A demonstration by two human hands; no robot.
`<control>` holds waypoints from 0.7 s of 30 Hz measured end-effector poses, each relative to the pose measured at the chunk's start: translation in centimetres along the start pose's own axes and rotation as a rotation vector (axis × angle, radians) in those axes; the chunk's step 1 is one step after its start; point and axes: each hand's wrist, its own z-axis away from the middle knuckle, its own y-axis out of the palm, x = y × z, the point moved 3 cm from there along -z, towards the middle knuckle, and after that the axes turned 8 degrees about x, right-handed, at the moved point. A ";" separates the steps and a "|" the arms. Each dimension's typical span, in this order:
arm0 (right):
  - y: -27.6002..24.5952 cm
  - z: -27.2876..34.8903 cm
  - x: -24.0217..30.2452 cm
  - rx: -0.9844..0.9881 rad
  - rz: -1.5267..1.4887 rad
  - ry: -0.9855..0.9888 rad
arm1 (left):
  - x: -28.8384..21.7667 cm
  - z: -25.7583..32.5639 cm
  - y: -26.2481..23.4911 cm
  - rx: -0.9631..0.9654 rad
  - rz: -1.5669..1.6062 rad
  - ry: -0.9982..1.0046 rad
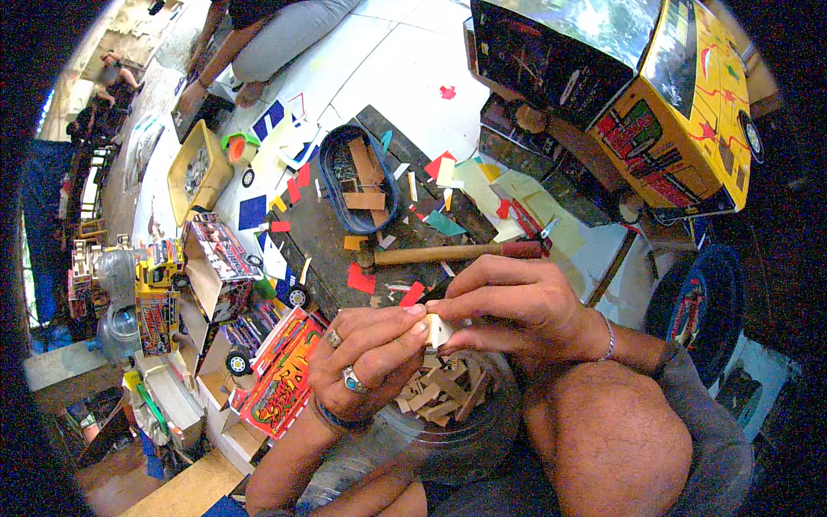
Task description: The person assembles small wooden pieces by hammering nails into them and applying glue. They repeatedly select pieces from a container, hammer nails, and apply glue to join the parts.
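A small pale card piece [438, 329] is pinched between the left hand [372, 358] and right hand [517, 308], just above a bowl of cardboard offcuts [441, 389]; a hammer [457, 252] lies beyond, near the fingertips.

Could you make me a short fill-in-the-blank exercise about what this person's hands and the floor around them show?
1. Both hands, the left hand and the right hand, pinch one small pale piece between their ____.
2. Right below the hands lies a heap of small ____ pieces.
3. On the dark board beyond the hands lies a ____ with a wooden handle.
4. The blue oval tray holds flat ____ pieces.

Missing words: fingertips; wooden; hammer; brown
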 end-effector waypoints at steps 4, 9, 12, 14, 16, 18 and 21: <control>0.1 0.0 -0.1 0.007 0.014 -0.013 | 0.1 0.1 0.1 0.003 0.005 -0.001; 0.1 0.1 -0.2 -0.001 0.001 0.004 | 0.1 0.2 0.2 0.002 0.004 0.001; 0.1 0.1 -0.1 -0.001 0.004 0.011 | 0.2 0.2 0.2 -0.002 -0.002 -0.001; 0.1 0.1 -0.1 -0.004 0.008 0.016 | 0.2 0.2 0.1 0.004 -0.017 -0.009; 0.0 -0.1 -0.2 -0.025 -0.005 -0.001 | 0.3 0.0 0.0 0.004 -0.017 0.003; -0.2 -0.1 -0.2 -0.034 0.018 -0.016 | 0.3 -0.4 -0.1 -0.004 -0.010 0.015; -0.5 -0.2 -0.1 -0.042 0.069 -0.023 | 0.2 -0.8 -0.2 -0.008 0.015 0.014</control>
